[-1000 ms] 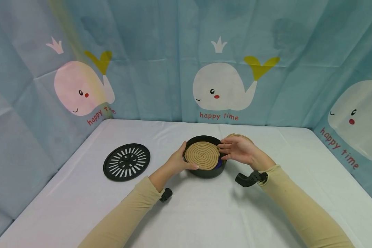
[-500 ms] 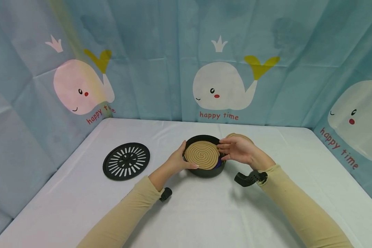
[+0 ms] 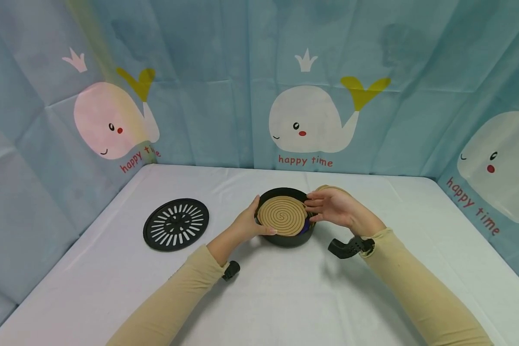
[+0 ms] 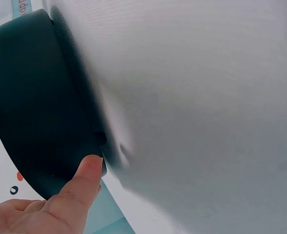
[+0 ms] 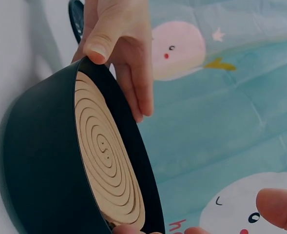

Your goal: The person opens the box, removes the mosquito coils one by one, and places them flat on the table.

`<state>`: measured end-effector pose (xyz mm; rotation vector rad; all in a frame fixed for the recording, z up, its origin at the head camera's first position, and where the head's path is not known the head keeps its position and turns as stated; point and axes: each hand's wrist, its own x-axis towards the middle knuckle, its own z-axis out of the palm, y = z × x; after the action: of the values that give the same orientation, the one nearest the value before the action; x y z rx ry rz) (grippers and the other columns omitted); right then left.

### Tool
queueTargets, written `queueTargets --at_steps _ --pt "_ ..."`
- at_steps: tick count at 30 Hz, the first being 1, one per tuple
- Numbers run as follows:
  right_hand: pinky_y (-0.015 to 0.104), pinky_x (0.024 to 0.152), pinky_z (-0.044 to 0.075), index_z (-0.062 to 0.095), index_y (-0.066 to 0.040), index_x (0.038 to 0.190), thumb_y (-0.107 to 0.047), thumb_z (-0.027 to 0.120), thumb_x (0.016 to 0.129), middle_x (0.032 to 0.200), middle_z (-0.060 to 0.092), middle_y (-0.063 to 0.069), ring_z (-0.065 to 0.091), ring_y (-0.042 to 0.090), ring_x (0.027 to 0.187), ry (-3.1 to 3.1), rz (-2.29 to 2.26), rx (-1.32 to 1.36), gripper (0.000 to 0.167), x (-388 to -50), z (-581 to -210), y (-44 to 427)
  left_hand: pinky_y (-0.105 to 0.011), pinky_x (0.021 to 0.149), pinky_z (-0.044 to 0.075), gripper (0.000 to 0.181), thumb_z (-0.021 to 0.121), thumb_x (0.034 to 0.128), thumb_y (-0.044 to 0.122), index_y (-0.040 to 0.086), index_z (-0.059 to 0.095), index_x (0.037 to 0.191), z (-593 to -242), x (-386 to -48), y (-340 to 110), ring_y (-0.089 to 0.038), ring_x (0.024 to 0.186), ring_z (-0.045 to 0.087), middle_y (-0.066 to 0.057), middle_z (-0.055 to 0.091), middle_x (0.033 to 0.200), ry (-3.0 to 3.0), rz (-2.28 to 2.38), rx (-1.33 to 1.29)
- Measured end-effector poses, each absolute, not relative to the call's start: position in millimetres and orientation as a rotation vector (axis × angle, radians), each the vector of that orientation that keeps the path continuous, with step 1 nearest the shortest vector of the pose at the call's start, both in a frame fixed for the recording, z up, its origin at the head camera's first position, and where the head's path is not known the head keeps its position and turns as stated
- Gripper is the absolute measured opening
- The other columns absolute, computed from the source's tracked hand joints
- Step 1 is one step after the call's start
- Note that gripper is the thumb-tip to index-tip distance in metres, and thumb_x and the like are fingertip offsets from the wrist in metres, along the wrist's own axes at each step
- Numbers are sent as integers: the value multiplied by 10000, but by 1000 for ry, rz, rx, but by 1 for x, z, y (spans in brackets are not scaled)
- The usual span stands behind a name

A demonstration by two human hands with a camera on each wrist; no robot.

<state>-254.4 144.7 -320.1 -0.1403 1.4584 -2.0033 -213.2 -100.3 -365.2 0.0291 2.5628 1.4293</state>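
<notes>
To the left of the black tin (image 3: 287,241), well apart from it, a round slotted black lid (image 3: 176,225) lies on the white cloth (image 3: 277,307). At the tin's left side, the left hand (image 3: 246,225) clasps it, thumb at the rim and fingers on the outer wall. The tin sits on the cloth, with 1 tan coil (image 3: 281,216) inside and something purple (image 3: 306,226) at the coil's right edge. At the tin's right rim, the right hand (image 3: 335,209) has its fingers outstretched; whether they touch the coil, I cannot tell. The 2 hands are apart. Beyond the right hand, behind and right of the tin, lies a second coil (image 3: 330,187), partly hidden.
</notes>
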Motion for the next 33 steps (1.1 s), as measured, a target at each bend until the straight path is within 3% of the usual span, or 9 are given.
queueTargets --at_steps 4,6,10,14,19,23,26,30,33 --pt "565 1149 134 558 -83 847 -93 299 1047 1560 -57 319 31 440 1446 1486 -2030 -119 327 -255 -321 147 -518 1135 238 1122 851 764 197 127 82 1578 -365 -214 -100 -361 1436 213 -170 212 1581 2555 1437 29" --pt "539 1131 221 579 -113 798 -94 307 1047 1555 7 322 125 430 1427 1507 -2047 -94 370 -256 -321 147 -517 1137 234 1122 851 764 201 133 82 1578 -365 -214 -100 -356 1440 206 -163 206 1584 2546 1443 26" --pt "432 979 408 616 -135 750 -86 346 1045 1499 182 302 367 339 1244 1517 -2080 -24 403 -258 -322 145 -520 1137 232 1124 852 762 198 132 83 1579 -366 -215 -100 -361 1438 207 -168 208 1583 2542 1448 27" --pt "342 849 476 642 -61 868 -67 394 1037 1336 390 229 484 242 1049 1467 -2107 37 300 -260 -323 142 -518 1140 225 1119 849 765 189 125 83 1578 -366 -214 -101 -361 1440 202 -167 200 1585 2543 1449 29" --pt "268 775 470 571 5 1083 -65 415 1036 1084 541 114 513 189 932 1496 -2070 24 177 -260 -324 138 -514 1146 210 1118 847 767 194 112 80 1576 -365 -214 -101 -358 1445 185 -157 172 1594 2547 1437 30" --pt "263 771 451 590 -7 1069 -66 431 1033 949 597 52 519 157 878 1588 -2025 -61 174 -258 -326 135 -520 1142 217 1123 846 767 195 113 71 1575 -364 -214 -101 -365 1442 192 -163 174 1592 2548 1432 33" --pt "264 780 444 585 10 1119 -61 428 1033 941 586 24 513 133 858 1678 -1974 -130 193 -257 -329 132 -521 1142 219 1123 846 766 189 113 70 1575 -364 -214 -100 -366 1441 195 -165 176 1591 2549 1434 39" --pt "275 808 449 436 77 1327 -64 416 1033 1048 523 47 494 131 903 1770 -1885 -188 326 -254 -333 126 -511 1146 214 1119 843 771 193 114 69 1575 -364 -214 -100 -352 1446 185 -152 165 1597 2545 1435 40" --pt "388 926 454 301 68 1441 -52 419 1025 1214 471 133 505 205 1037 1746 -1866 -203 449 -252 -336 123 -506 1148 212 1117 842 774 193 109 67 1575 -364 -215 -100 -343 1449 179 -146 158 1599 2538 1443 42"
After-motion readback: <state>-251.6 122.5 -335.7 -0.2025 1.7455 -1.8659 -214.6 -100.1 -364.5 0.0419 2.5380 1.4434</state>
